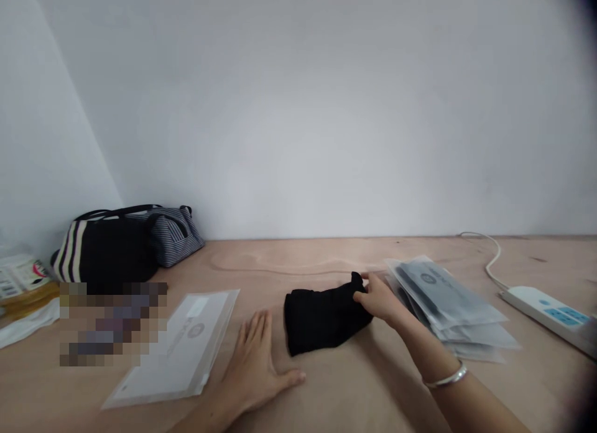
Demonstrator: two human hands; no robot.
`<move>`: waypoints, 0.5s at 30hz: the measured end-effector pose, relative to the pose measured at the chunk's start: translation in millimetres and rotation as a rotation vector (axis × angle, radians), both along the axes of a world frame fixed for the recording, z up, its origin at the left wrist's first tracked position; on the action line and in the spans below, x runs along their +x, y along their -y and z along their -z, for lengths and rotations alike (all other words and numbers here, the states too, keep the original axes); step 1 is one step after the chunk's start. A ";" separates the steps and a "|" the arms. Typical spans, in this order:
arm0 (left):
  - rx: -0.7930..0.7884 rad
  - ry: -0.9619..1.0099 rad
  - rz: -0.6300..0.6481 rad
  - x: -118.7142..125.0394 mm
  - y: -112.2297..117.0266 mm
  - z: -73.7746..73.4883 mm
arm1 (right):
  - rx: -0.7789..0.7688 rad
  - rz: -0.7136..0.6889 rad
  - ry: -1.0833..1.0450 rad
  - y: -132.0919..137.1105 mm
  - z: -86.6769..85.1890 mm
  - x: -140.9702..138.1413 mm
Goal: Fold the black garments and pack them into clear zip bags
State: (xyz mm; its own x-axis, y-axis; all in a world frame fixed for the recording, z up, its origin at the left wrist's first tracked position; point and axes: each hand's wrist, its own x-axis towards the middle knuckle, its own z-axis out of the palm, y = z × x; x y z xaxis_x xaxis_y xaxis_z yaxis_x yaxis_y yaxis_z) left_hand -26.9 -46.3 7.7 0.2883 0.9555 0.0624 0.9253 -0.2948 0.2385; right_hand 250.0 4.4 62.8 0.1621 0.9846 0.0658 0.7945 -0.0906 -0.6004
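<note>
Head view, with clock hours counted around the black cloth (321, 321): folded thick on the wooden tabletop (336, 395), near six o'clock in the frame. Pinched at its three-o'clock end by the right hand (380, 298), with thumb and fingers closed on the fabric. At eight o'clock, a left hand (254, 361) spread wide, palm down, holding nothing, near the cloth but not touching it. Seems partway through arranging the folds; probably calls next for a firm pinch at the raised end and a flat palm against the layers, given such limp-looking fabric. Towards nine o'clock, a frosted zip pouch (186, 349), flat and printed, with nothing bulky visible inside. At three, a stack of similar pouches (454, 299), with something dark inside the top one. Around half past nine, a black bag with striped panels (119, 252), contents hidden.
</note>
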 end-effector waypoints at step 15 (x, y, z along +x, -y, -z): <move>-0.075 0.075 -0.043 -3.4 -1.1 1.8 | 0.140 -0.287 0.522 39.8 11.2 -144.8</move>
State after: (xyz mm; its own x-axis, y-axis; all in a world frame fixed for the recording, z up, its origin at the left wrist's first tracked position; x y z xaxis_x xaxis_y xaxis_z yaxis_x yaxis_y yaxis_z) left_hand -30.4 -45.2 5.9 0.2443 0.9696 0.0104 0.9154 -0.2342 0.3275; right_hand 105.1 -35.4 51.6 -0.1967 0.9604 0.1973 0.9681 0.2221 -0.1159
